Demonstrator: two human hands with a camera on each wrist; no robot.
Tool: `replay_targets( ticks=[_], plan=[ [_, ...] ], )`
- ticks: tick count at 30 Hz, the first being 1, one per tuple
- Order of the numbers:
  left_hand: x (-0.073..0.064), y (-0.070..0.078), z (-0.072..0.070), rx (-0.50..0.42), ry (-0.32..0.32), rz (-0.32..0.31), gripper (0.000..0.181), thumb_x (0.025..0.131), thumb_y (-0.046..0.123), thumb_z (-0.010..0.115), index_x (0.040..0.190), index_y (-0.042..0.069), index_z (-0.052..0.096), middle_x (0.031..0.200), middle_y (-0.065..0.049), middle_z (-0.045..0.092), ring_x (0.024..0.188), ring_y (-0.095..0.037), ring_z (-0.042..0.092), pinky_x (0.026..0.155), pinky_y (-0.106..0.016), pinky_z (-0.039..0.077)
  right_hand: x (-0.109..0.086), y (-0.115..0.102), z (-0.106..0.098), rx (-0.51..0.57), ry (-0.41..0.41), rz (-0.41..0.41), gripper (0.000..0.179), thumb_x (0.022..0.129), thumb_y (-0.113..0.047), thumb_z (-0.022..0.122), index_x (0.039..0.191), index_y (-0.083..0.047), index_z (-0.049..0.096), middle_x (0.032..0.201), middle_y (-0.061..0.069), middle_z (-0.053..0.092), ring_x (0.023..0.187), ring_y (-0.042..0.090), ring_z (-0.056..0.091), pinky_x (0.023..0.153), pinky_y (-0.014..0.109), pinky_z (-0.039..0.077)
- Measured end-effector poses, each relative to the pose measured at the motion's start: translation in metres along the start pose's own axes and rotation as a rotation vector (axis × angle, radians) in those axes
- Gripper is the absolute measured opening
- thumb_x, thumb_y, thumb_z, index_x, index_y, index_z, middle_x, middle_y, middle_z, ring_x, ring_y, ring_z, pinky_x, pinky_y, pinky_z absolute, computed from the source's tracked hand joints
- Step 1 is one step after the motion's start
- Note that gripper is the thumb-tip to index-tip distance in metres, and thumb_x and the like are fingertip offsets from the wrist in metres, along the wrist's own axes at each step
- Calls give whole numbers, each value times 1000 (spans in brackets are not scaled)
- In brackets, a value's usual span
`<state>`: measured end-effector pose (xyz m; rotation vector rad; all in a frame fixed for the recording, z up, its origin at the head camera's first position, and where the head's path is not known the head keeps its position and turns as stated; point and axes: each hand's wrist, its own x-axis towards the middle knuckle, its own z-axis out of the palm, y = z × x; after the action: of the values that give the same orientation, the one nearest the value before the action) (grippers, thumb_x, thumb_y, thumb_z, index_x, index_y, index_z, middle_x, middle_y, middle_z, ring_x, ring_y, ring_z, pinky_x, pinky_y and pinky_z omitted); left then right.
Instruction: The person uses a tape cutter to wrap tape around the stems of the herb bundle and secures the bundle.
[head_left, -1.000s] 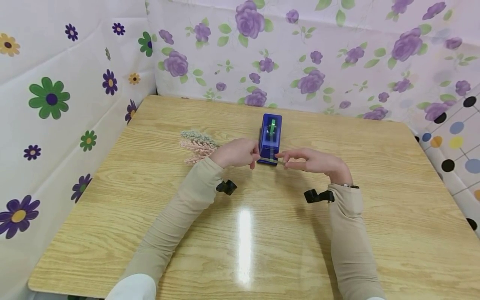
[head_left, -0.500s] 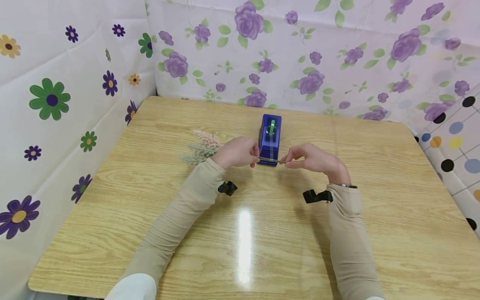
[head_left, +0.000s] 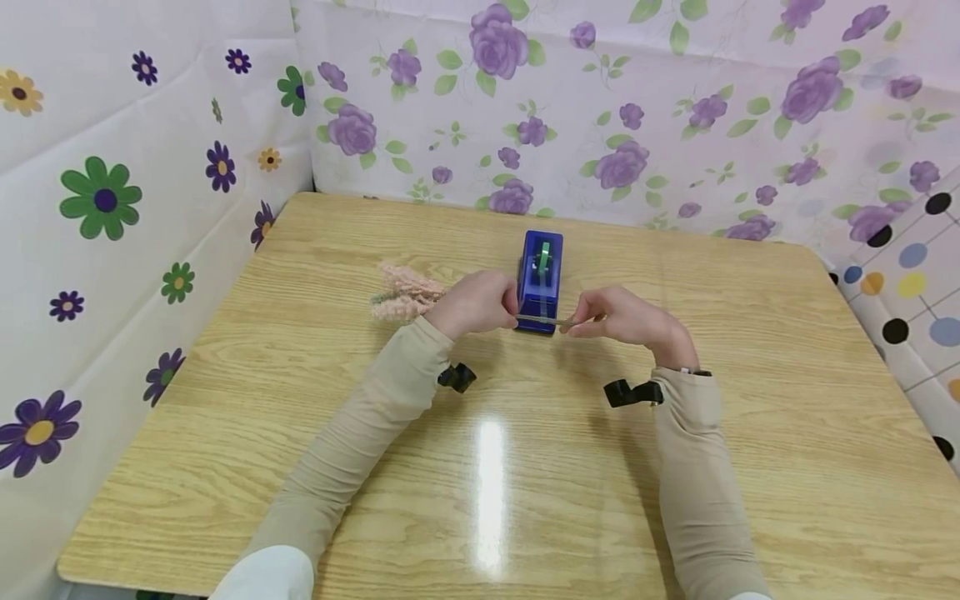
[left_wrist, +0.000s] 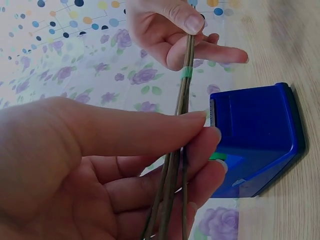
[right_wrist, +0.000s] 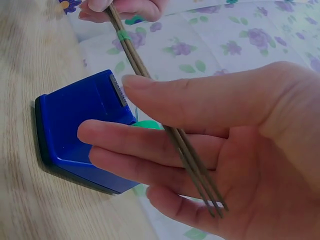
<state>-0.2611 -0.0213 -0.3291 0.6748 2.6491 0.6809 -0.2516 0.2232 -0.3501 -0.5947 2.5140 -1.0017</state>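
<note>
My left hand [head_left: 476,304] pinches the thin brown stems of a bunch of artificial flowers [head_left: 405,296] between thumb and fingers. The fluffy heads, mostly pink with a little grey-green, stick out to the left behind that hand. On the right, my right hand [head_left: 621,315] holds the other end of the stems [right_wrist: 192,167], thumb on one side and fingers on the other. Between the hands, a band of green tape [left_wrist: 186,72] wraps the stems. Just beyond them stands a blue tape dispenser [head_left: 542,283] with a roll of green tape [head_left: 544,257]; its serrated cutter [right_wrist: 118,90] faces the stems.
A wooden table [head_left: 525,467] carries everything. Its back edge meets a hanging cloth [head_left: 570,108] printed with purple roses. More patterned cloth hangs at the left and right sides. Black camera mounts [head_left: 633,392] jut from both wrists.
The flower heads have turned about the stems: pink and grey-green have swapped places, with pink now mostly showing. My right fingers have closed in on the stem ends. The dispenser stays about where it was.
</note>
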Motion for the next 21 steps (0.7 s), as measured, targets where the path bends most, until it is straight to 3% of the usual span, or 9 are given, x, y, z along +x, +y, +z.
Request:
replay_targets(
  ticks=[4, 8, 12, 15, 19, 21],
  plan=[
    [-1, 1, -1, -16, 11, -11, 8, 87, 15, 72, 86, 11, 64, 93, -3, 66, 80, -17, 58, 77, -32, 48, 0, 0, -1, 33, -2, 39, 13, 93, -13, 64, 92, -2, 58, 95, 13, 76, 90, 13, 68, 87, 30, 46],
    [-2, 1, -2, -22, 26, -15, 15, 89, 23, 71, 87, 10, 64, 92, -4, 66, 79, -17, 57, 74, -31, 47, 0, -1, -1, 76, -23, 49, 13, 97, -14, 58, 99, -2, 53, 74, 9, 71, 75, 14, 65, 84, 31, 44],
    [-1, 1, -1, -35, 23, -6, 17, 92, 25, 68, 100, 10, 65, 98, -5, 68, 87, -19, 62, 79, -33, 50, -2, -2, -1, 62, -11, 24, 20, 97, -20, 59, 106, -2, 58, 79, 1, 66, 75, 12, 59, 76, 28, 44],
    [0, 1, 0, -42, 21, 3, 20, 92, 23, 67, 108, 10, 69, 104, -6, 70, 95, -21, 65, 85, -35, 51, -1, -1, -1, 42, -10, -1, 26, 101, -25, 52, 104, -3, 66, 72, -4, 57, 68, 8, 50, 70, 26, 42],
    [1, 0, 2, -32, 40, 9, 17, 92, 22, 67, 102, 9, 71, 104, -5, 71, 96, -20, 65, 88, -35, 51, 1, -1, -1, 53, -29, 10, 37, 105, -28, 42, 98, -3, 69, 64, -2, 29, 59, 11, 30, 67, 29, 35],
    [1, -1, 2, -29, 48, 10, 14, 91, 21, 68, 99, 9, 71, 101, -5, 71, 93, -20, 65, 86, -35, 51, 2, -1, -1, 55, -25, 30, 36, 104, -29, 44, 96, -2, 68, 65, -2, 31, 62, 11, 34, 70, 28, 37]
  ],
)
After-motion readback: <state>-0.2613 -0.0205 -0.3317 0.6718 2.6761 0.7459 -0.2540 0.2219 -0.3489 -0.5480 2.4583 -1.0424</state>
